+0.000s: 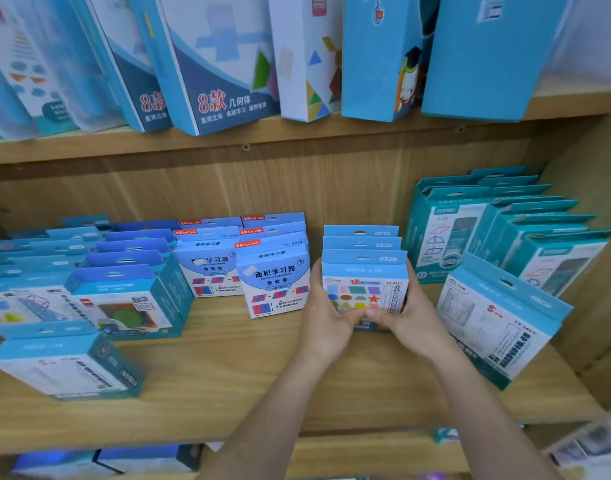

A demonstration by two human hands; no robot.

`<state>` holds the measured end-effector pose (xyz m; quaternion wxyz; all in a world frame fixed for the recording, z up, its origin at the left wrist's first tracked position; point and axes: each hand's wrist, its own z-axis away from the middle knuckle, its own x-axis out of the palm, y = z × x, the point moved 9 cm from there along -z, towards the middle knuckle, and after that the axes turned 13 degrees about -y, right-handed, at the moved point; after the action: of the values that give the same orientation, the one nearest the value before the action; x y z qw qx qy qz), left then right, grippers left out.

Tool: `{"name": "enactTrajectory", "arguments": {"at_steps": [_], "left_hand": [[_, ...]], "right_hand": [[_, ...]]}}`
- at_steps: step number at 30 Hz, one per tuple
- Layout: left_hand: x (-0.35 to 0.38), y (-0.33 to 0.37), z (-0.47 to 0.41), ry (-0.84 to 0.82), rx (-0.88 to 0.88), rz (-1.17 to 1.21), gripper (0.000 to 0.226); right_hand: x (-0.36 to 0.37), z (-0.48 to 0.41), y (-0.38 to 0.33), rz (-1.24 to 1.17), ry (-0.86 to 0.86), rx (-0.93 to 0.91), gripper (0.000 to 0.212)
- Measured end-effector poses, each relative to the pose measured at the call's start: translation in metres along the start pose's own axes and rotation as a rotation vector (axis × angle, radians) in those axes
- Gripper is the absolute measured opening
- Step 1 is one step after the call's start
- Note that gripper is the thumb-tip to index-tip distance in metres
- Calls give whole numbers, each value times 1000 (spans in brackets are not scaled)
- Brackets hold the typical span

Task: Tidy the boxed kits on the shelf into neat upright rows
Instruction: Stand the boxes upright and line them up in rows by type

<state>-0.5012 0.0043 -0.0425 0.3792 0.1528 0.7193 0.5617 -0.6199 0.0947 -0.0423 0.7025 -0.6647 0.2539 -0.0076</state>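
Both hands grip the front shape kit [364, 284], which stands upright mid-shelf at the head of a row of 3. Left hand [326, 320] is curled round its left edge, right hand [413, 315] round its right edge; the thumbs meet low on the front face. The shelf [227, 393] also holds area kits [274, 282] just left, upright, and a leaning kit [498, 317] to the right. All boxes are closed.

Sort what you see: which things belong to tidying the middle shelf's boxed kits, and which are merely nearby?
In the job: light-blue cardboard box printed with coloured shapes, gripped by left hand and right hand; tilted white-and-blue box at right.
Merely nearby: tall blue boxes on upper shelf; dark-blue boxes below.
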Motion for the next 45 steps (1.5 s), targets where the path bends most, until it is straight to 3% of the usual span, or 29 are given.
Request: {"name": "enactTrajectory", "arguments": {"at_steps": [2, 4, 6, 9, 13, 17, 23, 33, 39, 42, 45], "left_hand": [[-2, 1, -1, -36, -19, -113, 84], [-20, 0, 12, 37, -13, -265, 72], [-56, -6, 39, 267, -9, -334, 65], [-108, -21, 62, 546, -103, -370, 85], [-119, -19, 26, 433, -100, -620, 103], [-114, -16, 1, 315, -74, -752, 92], [-122, -17, -6, 337, -20, -882, 80], [-125, -13, 5, 398, 60, -843, 81], [-131, -32, 10, 438, -28, -547, 83], [-126, -32, 4, 394, -31, -608, 78], [-127, -30, 2, 376, -52, -639, 77]], "right_hand": [[-1, -3, 1, 18, 25, 8, 93], [0, -4, 3, 28, 47, 18, 90], [2, -2, 6, 32, 68, 38, 91], [3, -4, 11, 49, 120, 41, 92], [6, -17, 12, 51, 160, 28, 91], [10, -38, 14, 64, 149, 30, 83], [12, -53, 19, 119, 130, 93, 77], [9, -46, 16, 165, 191, 136, 65], [13, -32, 24, 115, 178, 203, 61], [15, -30, 25, 110, 146, 237, 50], [14, -25, 14, 124, 95, 256, 54]]}}
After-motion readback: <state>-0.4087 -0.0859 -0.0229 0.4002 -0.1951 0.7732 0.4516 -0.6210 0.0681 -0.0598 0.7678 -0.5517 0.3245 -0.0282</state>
